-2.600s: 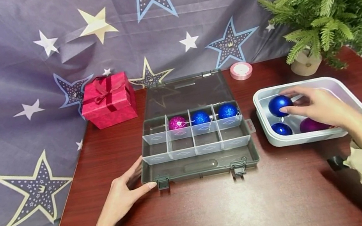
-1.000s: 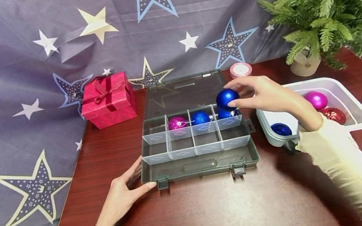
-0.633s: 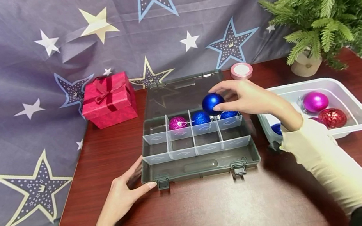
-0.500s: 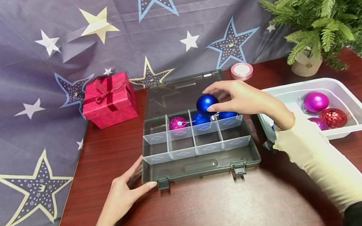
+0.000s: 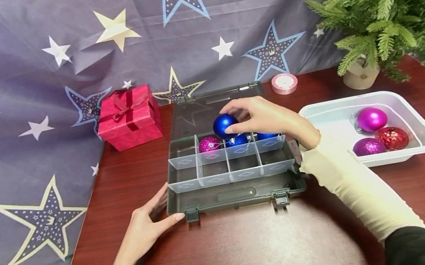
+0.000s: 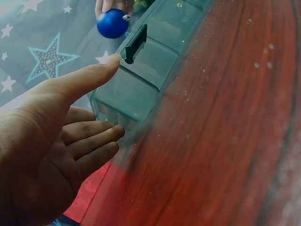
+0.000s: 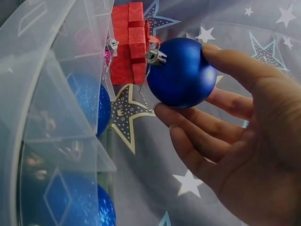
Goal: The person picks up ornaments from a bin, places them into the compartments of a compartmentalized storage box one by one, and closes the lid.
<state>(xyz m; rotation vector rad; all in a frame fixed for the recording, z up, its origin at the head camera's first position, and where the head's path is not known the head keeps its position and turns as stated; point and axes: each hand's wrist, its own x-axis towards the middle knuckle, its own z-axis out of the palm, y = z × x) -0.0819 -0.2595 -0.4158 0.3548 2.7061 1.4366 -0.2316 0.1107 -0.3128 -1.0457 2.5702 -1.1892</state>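
Note:
My right hand (image 5: 272,116) pinches a matte blue Christmas ball (image 5: 224,126) between thumb and fingers, above the back row of a grey divided plastic box (image 5: 206,197). The right wrist view shows the ball's silver cap (image 7: 155,56) with a thin cord. Three back compartments hold glitter balls: one pink (image 5: 208,143) and two blue, one (image 5: 242,140) partly covered by the held ball's cap, the other (image 5: 267,135) at the right. At the box's left front corner rests my left hand (image 5: 141,229), thumb at the front latch, fingers extended along the side.
Right of the box, a white tray (image 5: 405,109) holds a pink ball (image 5: 372,119), a red one (image 5: 393,137) and a purple one (image 5: 369,146). Behind stand a red gift box (image 5: 127,118), a pink ribbon roll (image 5: 284,83) and a small fir tree (image 5: 389,7). The box's lid (image 5: 196,112) lies back.
My right hand has lifted the matte blue ball from the white tray and carried it left over the box's back row. The left hand has stayed at the corner.

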